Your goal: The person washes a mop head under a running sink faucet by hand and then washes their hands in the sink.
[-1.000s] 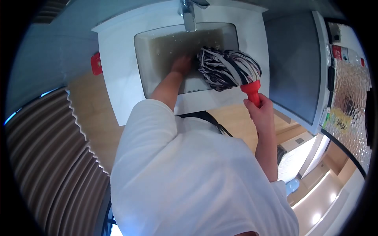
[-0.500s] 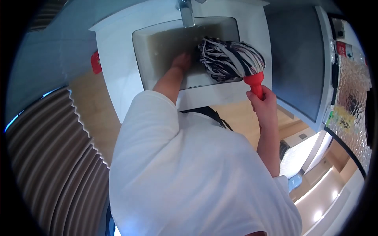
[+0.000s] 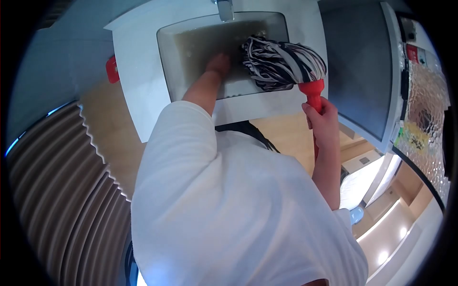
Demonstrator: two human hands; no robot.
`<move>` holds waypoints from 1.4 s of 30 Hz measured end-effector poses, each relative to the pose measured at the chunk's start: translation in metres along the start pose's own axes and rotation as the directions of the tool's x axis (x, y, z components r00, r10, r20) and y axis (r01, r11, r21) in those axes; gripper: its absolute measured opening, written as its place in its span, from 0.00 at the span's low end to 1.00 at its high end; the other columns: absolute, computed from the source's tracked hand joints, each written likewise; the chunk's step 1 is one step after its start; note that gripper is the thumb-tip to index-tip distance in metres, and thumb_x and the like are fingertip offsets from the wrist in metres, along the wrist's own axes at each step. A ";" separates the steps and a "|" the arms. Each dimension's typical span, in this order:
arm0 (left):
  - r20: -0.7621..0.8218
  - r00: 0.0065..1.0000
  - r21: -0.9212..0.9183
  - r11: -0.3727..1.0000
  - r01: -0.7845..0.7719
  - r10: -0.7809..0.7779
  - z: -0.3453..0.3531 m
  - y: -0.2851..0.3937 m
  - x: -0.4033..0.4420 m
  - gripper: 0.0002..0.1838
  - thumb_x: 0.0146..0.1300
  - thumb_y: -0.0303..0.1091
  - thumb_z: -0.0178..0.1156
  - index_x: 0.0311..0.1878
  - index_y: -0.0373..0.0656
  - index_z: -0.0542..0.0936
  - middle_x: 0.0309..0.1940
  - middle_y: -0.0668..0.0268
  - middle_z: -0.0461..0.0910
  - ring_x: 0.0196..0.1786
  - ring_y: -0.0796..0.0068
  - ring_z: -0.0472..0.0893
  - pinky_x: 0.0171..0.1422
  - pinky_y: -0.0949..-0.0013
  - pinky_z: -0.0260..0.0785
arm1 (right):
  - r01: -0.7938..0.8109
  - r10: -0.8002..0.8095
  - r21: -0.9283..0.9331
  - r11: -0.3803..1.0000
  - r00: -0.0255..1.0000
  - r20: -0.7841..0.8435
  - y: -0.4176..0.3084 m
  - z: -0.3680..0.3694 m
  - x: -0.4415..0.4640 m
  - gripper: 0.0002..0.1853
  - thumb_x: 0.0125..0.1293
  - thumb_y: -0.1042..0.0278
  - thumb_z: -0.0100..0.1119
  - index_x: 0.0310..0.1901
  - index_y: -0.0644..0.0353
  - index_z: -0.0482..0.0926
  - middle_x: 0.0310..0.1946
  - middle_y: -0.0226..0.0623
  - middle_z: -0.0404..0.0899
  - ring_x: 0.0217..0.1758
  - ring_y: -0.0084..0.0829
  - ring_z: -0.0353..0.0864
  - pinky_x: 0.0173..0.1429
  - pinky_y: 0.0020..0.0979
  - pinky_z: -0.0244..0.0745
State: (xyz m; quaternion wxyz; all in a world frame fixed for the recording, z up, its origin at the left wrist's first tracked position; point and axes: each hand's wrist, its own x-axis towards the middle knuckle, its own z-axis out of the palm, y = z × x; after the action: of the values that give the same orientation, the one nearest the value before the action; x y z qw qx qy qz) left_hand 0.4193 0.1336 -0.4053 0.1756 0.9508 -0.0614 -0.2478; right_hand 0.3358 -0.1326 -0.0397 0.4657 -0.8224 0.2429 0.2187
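Note:
A mop head (image 3: 281, 62) of black and white strips leans over the right side of the sink (image 3: 166, 62), its far end in murky water (image 3: 200, 45). Wrapped round the red mop handle (image 3: 312, 90), just below the strips, is my right hand (image 3: 324, 119). My left hand (image 3: 218, 66) is lowered into the water left of the mop head. Its fingers are hidden by the cloudy water, so what they hold, if anything, does not show.
A chrome faucet (image 3: 225, 9) stands at the sink's back edge, in a white countertop (image 3: 136, 71). A red object (image 3: 112, 69) is left of the counter. To the right stands a grey panel (image 3: 360, 71); a pleated brown curtain (image 3: 62, 200) hangs at the lower left.
The sink and counter have shifted up in view. The mop head and my right hand have moved slightly right. My left hand stays in the water.

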 end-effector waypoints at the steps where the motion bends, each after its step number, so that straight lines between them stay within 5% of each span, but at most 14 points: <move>1: -0.027 0.999 0.038 0.999 -0.037 0.038 0.001 -0.002 0.004 0.16 0.72 0.34 0.49 0.49 0.44 0.87 0.51 0.52 0.85 0.57 0.50 0.84 0.63 0.49 0.78 | 0.007 -0.007 0.005 1.000 1.000 -0.010 0.001 0.000 -0.001 0.09 0.63 0.68 0.68 0.36 0.63 0.78 0.21 0.25 0.72 0.21 0.17 0.67 0.26 0.25 0.61; 7: 0.013 1.000 0.070 0.998 0.003 -0.004 -0.033 0.013 -0.012 0.15 0.71 0.34 0.51 0.52 0.45 0.85 0.56 0.53 0.82 0.59 0.52 0.83 0.63 0.50 0.77 | 0.047 -0.048 -0.025 0.999 0.998 -0.034 0.013 -0.003 -0.012 0.08 0.64 0.70 0.68 0.37 0.64 0.78 0.20 0.24 0.71 0.20 0.16 0.66 0.25 0.24 0.60; 14: -0.158 0.987 0.226 0.974 0.013 0.023 -0.022 0.005 -0.010 0.13 0.70 0.33 0.54 0.50 0.47 0.86 0.57 0.54 0.81 0.60 0.53 0.83 0.62 0.51 0.78 | 0.054 -0.055 -0.027 0.998 0.998 -0.021 0.018 0.001 -0.008 0.12 0.62 0.66 0.69 0.34 0.64 0.77 0.23 0.27 0.73 0.23 0.19 0.69 0.29 0.27 0.65; 16: -0.545 0.828 0.191 0.981 -0.031 0.133 -0.035 0.007 -0.006 0.13 0.71 0.34 0.54 0.48 0.48 0.88 0.53 0.54 0.84 0.58 0.53 0.84 0.60 0.51 0.79 | 0.065 -0.066 -0.044 0.997 0.998 -0.020 0.020 0.002 -0.005 0.10 0.63 0.68 0.69 0.35 0.63 0.77 0.22 0.26 0.73 0.22 0.17 0.68 0.27 0.26 0.63; 17: -0.544 0.828 0.190 0.981 -0.034 0.135 -0.040 0.007 0.003 0.13 0.71 0.34 0.54 0.48 0.48 0.88 0.53 0.54 0.84 0.58 0.53 0.84 0.60 0.51 0.79 | 0.068 -0.070 -0.066 0.995 0.997 -0.017 0.021 0.001 -0.004 0.08 0.64 0.69 0.68 0.36 0.63 0.78 0.21 0.25 0.72 0.20 0.16 0.67 0.25 0.24 0.61; 19: -0.105 0.990 0.056 0.993 0.104 -0.098 -0.049 0.001 0.030 0.14 0.71 0.35 0.53 0.50 0.49 0.87 0.50 0.55 0.86 0.55 0.50 0.86 0.58 0.46 0.79 | 0.057 -0.058 -0.061 0.996 0.998 -0.014 0.020 0.002 -0.003 0.11 0.63 0.67 0.69 0.35 0.64 0.77 0.22 0.26 0.72 0.22 0.18 0.68 0.27 0.26 0.63; 26: -0.127 0.978 -0.081 0.985 0.153 -0.163 -0.065 -0.006 0.074 0.14 0.72 0.35 0.52 0.51 0.46 0.86 0.52 0.53 0.86 0.57 0.46 0.84 0.62 0.46 0.77 | 0.056 -0.057 -0.122 0.991 0.998 -0.005 0.018 -0.001 0.005 0.13 0.62 0.66 0.70 0.35 0.66 0.77 0.23 0.28 0.72 0.26 0.19 0.67 0.32 0.28 0.65; 28: 0.066 0.983 -0.125 0.976 0.177 -0.170 -0.064 -0.019 0.098 0.15 0.71 0.36 0.55 0.54 0.45 0.85 0.56 0.51 0.84 0.61 0.48 0.82 0.64 0.48 0.76 | 0.056 -0.057 -0.121 0.991 0.998 -0.005 0.016 -0.002 0.006 0.13 0.62 0.66 0.70 0.35 0.66 0.77 0.23 0.28 0.72 0.26 0.20 0.67 0.32 0.28 0.65; 38: 0.064 0.937 -0.186 0.918 0.350 -0.344 -0.046 -0.033 0.117 0.22 0.64 0.36 0.62 0.61 0.41 0.80 0.65 0.48 0.77 0.69 0.50 0.76 0.70 0.51 0.72 | 0.066 -0.064 -0.114 0.991 0.998 0.020 0.014 -0.005 0.014 0.13 0.61 0.66 0.70 0.36 0.67 0.78 0.23 0.29 0.72 0.28 0.21 0.66 0.34 0.29 0.66; 40: 0.047 0.915 -0.334 0.856 0.393 -0.402 -0.028 -0.043 0.121 0.23 0.64 0.37 0.61 0.62 0.40 0.80 0.66 0.47 0.76 0.70 0.49 0.75 0.70 0.52 0.72 | 0.072 -0.070 -0.098 0.993 0.997 0.018 0.017 -0.005 0.016 0.13 0.61 0.66 0.70 0.36 0.67 0.78 0.23 0.29 0.72 0.28 0.21 0.66 0.34 0.29 0.66; 42: 0.117 0.915 -0.224 0.888 0.402 -0.385 -0.024 -0.047 0.131 0.24 0.64 0.36 0.61 0.62 0.40 0.80 0.66 0.47 0.76 0.69 0.49 0.76 0.70 0.53 0.72 | 0.080 -0.079 -0.087 0.993 0.997 0.020 0.021 -0.009 0.020 0.13 0.61 0.67 0.70 0.36 0.67 0.78 0.23 0.30 0.72 0.28 0.21 0.66 0.35 0.29 0.66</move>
State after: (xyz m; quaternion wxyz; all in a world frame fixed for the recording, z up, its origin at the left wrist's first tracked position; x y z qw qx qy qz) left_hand 0.5468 0.1577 -0.4615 0.2346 0.9055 0.1575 -0.3166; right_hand 0.3398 -0.1540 -0.0614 0.4392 -0.8494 0.1964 0.2170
